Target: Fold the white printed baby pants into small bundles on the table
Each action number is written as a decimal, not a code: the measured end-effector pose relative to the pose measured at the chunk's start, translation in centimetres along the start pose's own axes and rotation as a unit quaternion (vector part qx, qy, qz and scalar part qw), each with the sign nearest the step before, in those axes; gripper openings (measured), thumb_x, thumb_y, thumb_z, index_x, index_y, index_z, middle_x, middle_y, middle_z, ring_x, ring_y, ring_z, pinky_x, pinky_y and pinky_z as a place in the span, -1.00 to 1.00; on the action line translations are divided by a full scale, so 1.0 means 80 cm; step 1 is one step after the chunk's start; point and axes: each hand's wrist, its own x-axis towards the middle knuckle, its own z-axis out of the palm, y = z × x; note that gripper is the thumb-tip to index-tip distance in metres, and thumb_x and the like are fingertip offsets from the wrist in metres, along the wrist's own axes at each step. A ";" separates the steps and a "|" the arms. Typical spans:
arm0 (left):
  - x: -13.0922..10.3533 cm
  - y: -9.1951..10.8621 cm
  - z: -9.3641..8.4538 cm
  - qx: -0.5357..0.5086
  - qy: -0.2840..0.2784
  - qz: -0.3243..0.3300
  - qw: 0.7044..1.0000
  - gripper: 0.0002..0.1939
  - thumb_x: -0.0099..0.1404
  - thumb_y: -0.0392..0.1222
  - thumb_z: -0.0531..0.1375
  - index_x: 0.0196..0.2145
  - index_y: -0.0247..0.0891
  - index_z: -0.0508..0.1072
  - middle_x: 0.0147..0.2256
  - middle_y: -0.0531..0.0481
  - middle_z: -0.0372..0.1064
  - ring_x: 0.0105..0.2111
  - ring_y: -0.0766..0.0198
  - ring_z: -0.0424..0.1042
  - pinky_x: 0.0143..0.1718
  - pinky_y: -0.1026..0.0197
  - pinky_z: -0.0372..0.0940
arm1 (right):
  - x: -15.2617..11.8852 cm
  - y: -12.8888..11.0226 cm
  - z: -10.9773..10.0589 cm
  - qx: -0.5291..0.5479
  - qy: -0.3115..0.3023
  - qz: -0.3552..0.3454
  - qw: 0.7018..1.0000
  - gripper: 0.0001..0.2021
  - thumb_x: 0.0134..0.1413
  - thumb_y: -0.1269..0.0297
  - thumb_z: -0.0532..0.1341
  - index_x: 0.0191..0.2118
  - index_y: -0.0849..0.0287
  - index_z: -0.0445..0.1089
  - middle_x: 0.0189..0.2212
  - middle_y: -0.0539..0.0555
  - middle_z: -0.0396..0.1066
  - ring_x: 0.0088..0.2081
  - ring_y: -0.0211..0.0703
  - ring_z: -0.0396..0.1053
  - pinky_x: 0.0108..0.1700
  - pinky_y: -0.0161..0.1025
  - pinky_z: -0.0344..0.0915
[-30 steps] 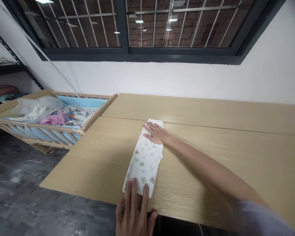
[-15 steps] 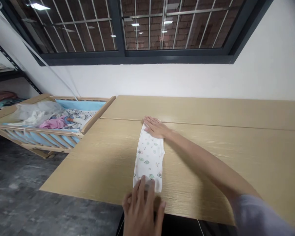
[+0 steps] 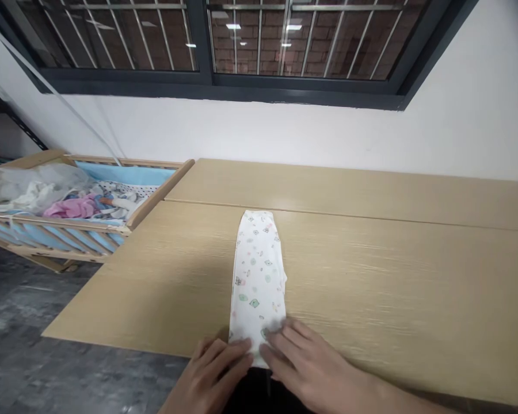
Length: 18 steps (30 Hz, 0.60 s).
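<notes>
A pair of white baby pants [image 3: 259, 270] with small green and brown prints lies flat on the wooden table, folded lengthwise into a narrow strip. Its narrower end points toward the wall, while the wider end reaches the table's near edge. My left hand [image 3: 218, 368] is at the near left corner, its fingers bent and closed on the fabric. At the near right corner my right hand [image 3: 304, 362] likewise has its fingers closed on the cloth. Both thumbs are close to the near end, and part of that edge is hidden under the fingers.
The light wooden table [image 3: 392, 276] has a seam running across it toward the back. Left of it stands a wooden crib [image 3: 140, 213] with blue lining, holding a pink cloth [image 3: 71, 207] and other crumpled fabrics. A barred window [image 3: 259, 86] is set in the white wall.
My right hand has come back from the far end of the pants to the near right corner. My left hand has shifted to the near left corner. The pants sit slightly nearer.
</notes>
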 end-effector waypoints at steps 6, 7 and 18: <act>0.014 0.008 -0.027 -0.120 -0.035 -0.048 0.991 -0.69 0.44 -0.40 0.10 0.06 -0.14 0.41 -0.14 0.00 0.55 -0.14 0.32 0.51 0.00 0.28 0.39 | 0.007 -0.004 -0.049 0.115 0.014 0.069 0.991 -0.77 0.32 0.40 0.14 0.01 0.13 0.45 -0.10 0.11 0.50 -0.02 -0.08 0.45 0.14 -0.16 0.35; 0.023 0.006 -0.032 -0.132 -0.027 -0.067 0.989 -0.68 0.44 -0.38 0.10 0.08 -0.12 0.41 -0.13 -0.01 0.53 -0.14 0.33 0.51 -0.04 0.32 0.40 | 0.013 0.001 -0.066 0.145 0.014 0.092 0.985 -0.76 0.33 0.40 0.12 0.02 0.13 0.45 -0.06 0.12 0.47 0.01 -0.09 0.43 0.14 -0.18 0.36; 0.225 -0.128 -0.034 -0.074 0.019 -0.267 0.961 -0.77 0.35 -0.11 0.20 -0.12 -0.22 0.57 -0.24 -0.01 0.56 -0.26 0.22 0.48 -0.17 0.21 0.35 | 0.122 0.200 -0.052 0.284 0.137 0.298 0.901 -0.79 0.23 0.26 0.20 -0.08 0.19 0.46 -0.27 0.08 0.51 -0.35 -0.18 0.38 -0.29 -0.22 0.30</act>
